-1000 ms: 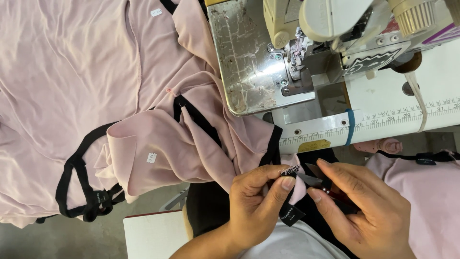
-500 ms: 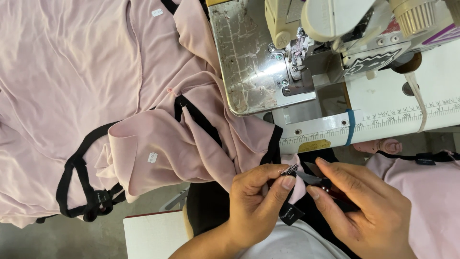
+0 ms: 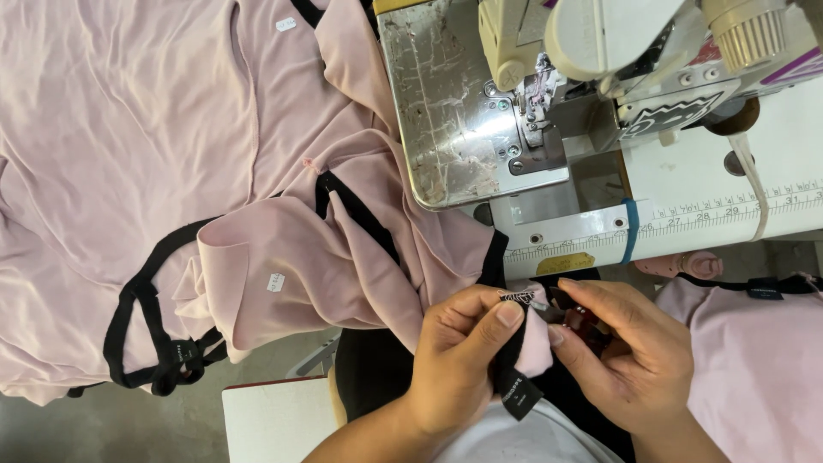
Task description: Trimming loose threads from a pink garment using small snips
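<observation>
My left hand [image 3: 459, 356] pinches a black strap [image 3: 513, 364] and a fold of a pale pink garment [image 3: 326, 257] at the table's front edge. A small black label hangs from the strap below my thumb. My right hand [image 3: 630, 347] is closed around a small dark tool, seemingly thread snips [image 3: 576, 319], whose tip meets the strap end beside my left thumb. Both hands sit just in front of the sewing machine [image 3: 600, 60]. The garment's other black straps [image 3: 146, 334] trail off to the left.
The machine's scuffed metal bed plate [image 3: 446, 111] and needle area [image 3: 536, 103] lie above my hands. A ruler strip [image 3: 686, 219] runs along the white table edge. More pink garments [image 3: 103, 129] pile at left, another [image 3: 763, 360] at right. A white box [image 3: 274, 420] stands below.
My hands have barely shifted. The right hand's tool has closed in slightly on the strap end held by my left fingers.
</observation>
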